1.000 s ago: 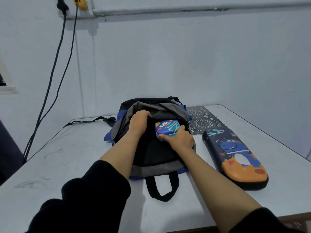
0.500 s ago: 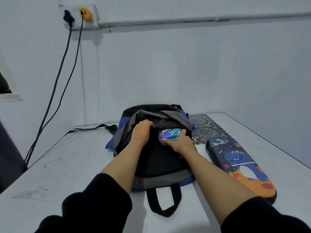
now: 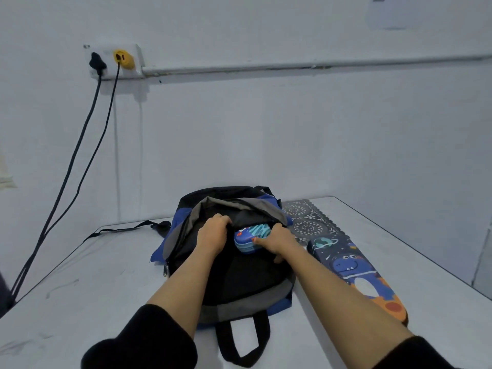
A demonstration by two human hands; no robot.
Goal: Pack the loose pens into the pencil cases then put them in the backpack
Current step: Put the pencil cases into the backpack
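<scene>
A pale table (image 3: 93,275) is carrying 3 things and is showing faint scuffs on its left side. A black, grey and blue backpack (image 3: 239,278) is lying flat at the middle, its strap (image 3: 127,230) trailing left and its handle loop (image 3: 239,339) pointing toward the near edge. Just right of it, 1 long dinosaur-print pencil case (image 3: 354,272) is lying flat, its far end sitting against a patterned lace mat (image 3: 306,219).

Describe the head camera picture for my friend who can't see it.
A person's right hand holds a small blue pencil case partway inside an open black-and-blue backpack, while the left hand grips the bag's opening. The backpack lies on a white table, with a longer dinosaur pencil case to its right.
</scene>
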